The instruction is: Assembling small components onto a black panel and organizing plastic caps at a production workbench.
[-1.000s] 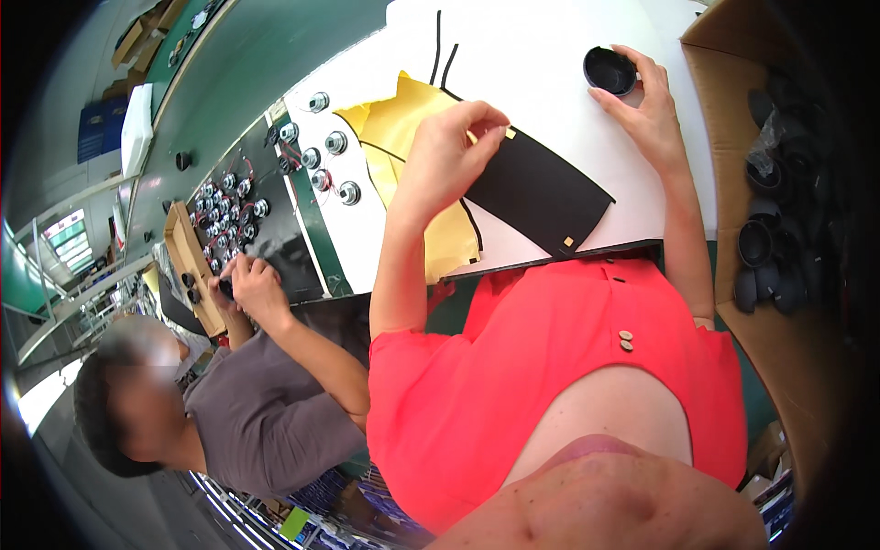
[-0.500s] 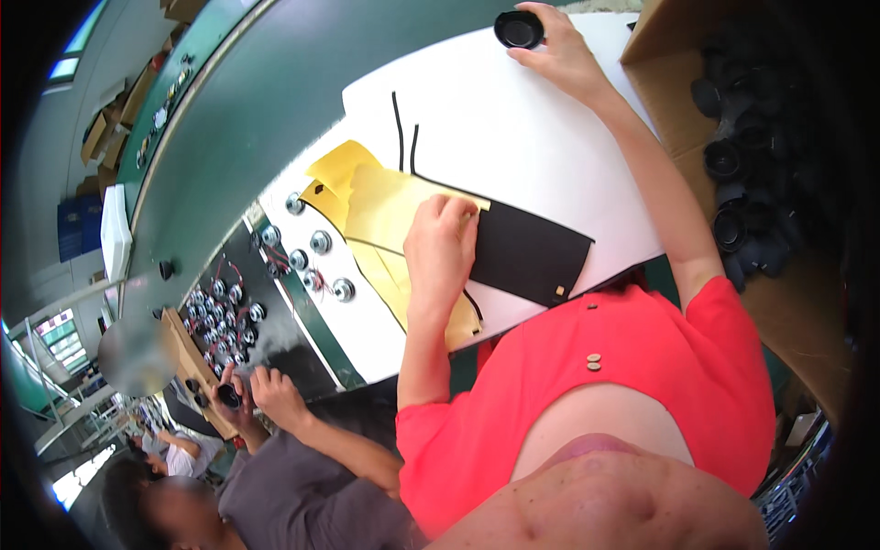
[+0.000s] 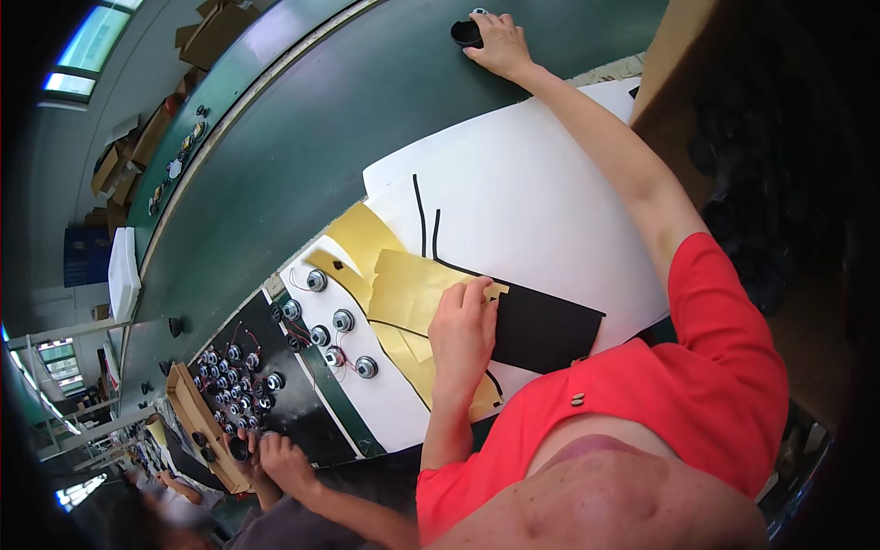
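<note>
My right hand (image 3: 502, 46), arm stretched far out, grips a round black cup-shaped housing (image 3: 467, 35) over the green surface beyond the white sheet. A small silvery part shows behind its fingers. Closer in, my left hand (image 3: 463, 330) rests with curled, pinched fingers where a black foam-like sheet (image 3: 550, 327) meets yellow backing paper (image 3: 403, 284). What its fingertips hold, if anything, is hidden. Two thin black strips (image 3: 420, 213) stick out from the paper across the white sheet (image 3: 541, 192).
Several small speakers (image 3: 343, 320) with wires stand left of the paper, more on a black mat (image 3: 307, 403). A co-worker's hands (image 3: 280, 458) handle a dark round part at lower left. A cardboard box (image 3: 674, 55) of dark parts flanks my right arm. The green bench (image 3: 367, 101) runs behind.
My right hand has carried the black housing farther out and left, off the white sheet to over the green surface. The view has shifted; my left hand keeps its place on the sheet.
</note>
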Motion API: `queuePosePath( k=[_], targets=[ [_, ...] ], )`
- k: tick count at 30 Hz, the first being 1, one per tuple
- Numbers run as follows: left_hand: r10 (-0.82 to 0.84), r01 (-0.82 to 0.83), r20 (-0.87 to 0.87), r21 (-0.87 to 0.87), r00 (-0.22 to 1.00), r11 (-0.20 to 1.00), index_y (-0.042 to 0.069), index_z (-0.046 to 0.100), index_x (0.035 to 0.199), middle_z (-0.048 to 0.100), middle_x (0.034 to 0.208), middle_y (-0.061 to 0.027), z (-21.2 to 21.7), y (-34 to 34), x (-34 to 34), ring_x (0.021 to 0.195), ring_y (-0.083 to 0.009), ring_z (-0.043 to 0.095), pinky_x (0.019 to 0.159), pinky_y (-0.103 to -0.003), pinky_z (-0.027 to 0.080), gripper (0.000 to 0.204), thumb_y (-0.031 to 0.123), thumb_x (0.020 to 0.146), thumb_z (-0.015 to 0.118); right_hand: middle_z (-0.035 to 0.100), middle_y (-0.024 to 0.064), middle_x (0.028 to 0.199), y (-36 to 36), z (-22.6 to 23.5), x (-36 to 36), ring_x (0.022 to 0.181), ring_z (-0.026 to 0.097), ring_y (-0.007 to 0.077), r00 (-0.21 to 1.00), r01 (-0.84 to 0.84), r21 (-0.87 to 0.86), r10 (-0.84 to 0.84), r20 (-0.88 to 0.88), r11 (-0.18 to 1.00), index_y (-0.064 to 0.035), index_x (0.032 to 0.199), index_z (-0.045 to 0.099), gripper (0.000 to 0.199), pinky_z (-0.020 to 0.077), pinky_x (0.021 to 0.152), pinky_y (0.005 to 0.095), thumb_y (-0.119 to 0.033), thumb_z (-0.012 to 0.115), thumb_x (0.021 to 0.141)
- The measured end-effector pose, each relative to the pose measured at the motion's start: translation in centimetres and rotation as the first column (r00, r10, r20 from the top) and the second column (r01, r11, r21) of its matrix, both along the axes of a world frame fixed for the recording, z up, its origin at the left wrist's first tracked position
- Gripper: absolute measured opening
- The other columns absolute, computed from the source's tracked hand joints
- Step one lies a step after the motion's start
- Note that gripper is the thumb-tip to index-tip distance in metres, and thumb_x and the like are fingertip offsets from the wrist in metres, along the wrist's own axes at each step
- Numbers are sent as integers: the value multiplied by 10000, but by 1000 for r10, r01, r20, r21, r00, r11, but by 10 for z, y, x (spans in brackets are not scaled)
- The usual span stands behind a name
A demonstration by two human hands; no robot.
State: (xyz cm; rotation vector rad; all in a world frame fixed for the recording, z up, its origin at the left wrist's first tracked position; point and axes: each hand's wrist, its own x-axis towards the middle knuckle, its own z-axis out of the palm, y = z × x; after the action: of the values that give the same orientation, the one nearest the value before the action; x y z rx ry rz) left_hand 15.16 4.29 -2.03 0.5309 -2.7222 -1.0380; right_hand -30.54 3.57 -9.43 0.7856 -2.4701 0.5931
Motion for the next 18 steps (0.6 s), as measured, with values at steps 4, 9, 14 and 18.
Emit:
queuePosePath(
  k=[4,9,14,18],
  targets=[
    [-61,61,-15,-6,998,998,45,666,940,621,891,-93,-7,0,3,854,-280,635,738,-387,517,91,56,864,716,591,128,1352,14,-5,9,1292,494,324,999,48,14,-48,-1,999,-98,1411,536,745,446,1023,492,-402,770,772],
    [-63,62,-31,-35,998,997,46,646,924,623,912,-109,-17,-18,4,916,-315,624,759,-431,512,83,67,868,704,544,239,1296,14,35,63,1241,476,423,986,-123,-257,147,76,959,-12,1324,552,573,377,1095,529,-252,710,829],
    [-50,50,-32,7,998,999,4,660,907,635,847,-138,-9,-24,-4,769,-284,647,714,-368,518,71,40,877,714,566,237,1331,66,67,152,1266,492,418,861,-328,-291,411,299,899,-4,1270,623,439,348,1140,501,-193,668,876],
    [-20,22,-36,64,999,998,-11,671,925,629,836,-110,-15,-24,0,720,-218,645,693,-327,524,52,0,881,695,560,224,1347,103,51,212,1286,474,404,666,-575,-259,628,402,776,4,1266,631,418,353,1135,485,-146,668,878]
  ],
)
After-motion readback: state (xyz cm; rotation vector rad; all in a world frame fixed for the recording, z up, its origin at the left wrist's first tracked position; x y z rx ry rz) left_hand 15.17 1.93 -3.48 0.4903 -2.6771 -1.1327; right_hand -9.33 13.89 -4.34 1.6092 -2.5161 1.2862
